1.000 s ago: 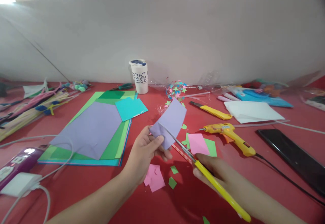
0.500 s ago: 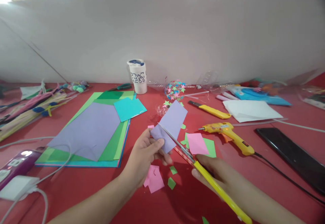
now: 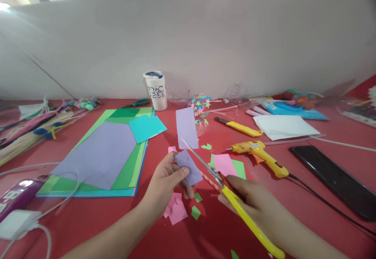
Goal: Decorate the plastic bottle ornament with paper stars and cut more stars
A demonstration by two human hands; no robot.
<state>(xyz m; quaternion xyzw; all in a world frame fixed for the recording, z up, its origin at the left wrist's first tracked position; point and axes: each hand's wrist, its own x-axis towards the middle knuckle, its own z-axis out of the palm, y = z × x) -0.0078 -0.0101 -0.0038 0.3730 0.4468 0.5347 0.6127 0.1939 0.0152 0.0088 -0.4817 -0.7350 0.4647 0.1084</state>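
My left hand [image 3: 164, 182] pinches a small purple paper piece [image 3: 188, 166] between thumb and fingers above the red table [image 3: 264, 220]. My right hand [image 3: 249, 200] grips yellow-handled scissors [image 3: 219, 184], whose blades point up and left, tips just above the small piece. A larger purple paper strip [image 3: 187, 127] lies flat on the table beyond the blades, apart from both hands. Pink scraps [image 3: 176, 209] and green scraps [image 3: 195, 212] lie under my left hand.
A stack of coloured paper sheets [image 3: 102, 157] lies at left, pipe cleaners [image 3: 32, 127] further left. A white cup [image 3: 155, 90], star-filled clear ball [image 3: 199, 106], yellow utility knife [image 3: 239, 127], yellow glue gun [image 3: 260, 155], white paper [image 3: 283, 125] and black phone [image 3: 335, 178] lie around. Cables and a charger [image 3: 17, 220] sit front left.
The scissors cut through the purple paper: the larger part dropped onto the table, and my left hand keeps the small cut-off piece. The view shifted slightly.
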